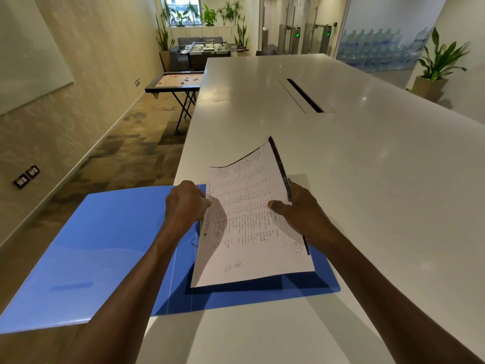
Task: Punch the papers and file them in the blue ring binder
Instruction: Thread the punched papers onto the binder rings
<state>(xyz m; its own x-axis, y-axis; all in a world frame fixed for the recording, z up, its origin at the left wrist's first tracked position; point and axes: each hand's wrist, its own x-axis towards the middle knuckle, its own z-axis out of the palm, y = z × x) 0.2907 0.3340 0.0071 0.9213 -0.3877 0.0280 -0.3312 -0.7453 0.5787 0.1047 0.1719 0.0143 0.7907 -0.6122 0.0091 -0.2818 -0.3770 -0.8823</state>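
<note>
The blue ring binder (105, 248) lies open on the near left corner of the white table (354, 158), its left cover hanging past the table's edge. A printed paper (249, 222) with dark borders is held over the binder's right half, its far end curling upward. My left hand (185, 203) pinches the paper's left edge, close to the metal ring (194, 241) at the spine. My right hand (301, 208) grips the paper's right edge, thumb on top. No hole punch is in view.
A narrow cable slot (304, 95) is set into the tabletop farther away. Left of the table stand a carrom board (175, 81) on a folding stand and a foosball table (207, 47). Potted plants (441, 61) stand at the right.
</note>
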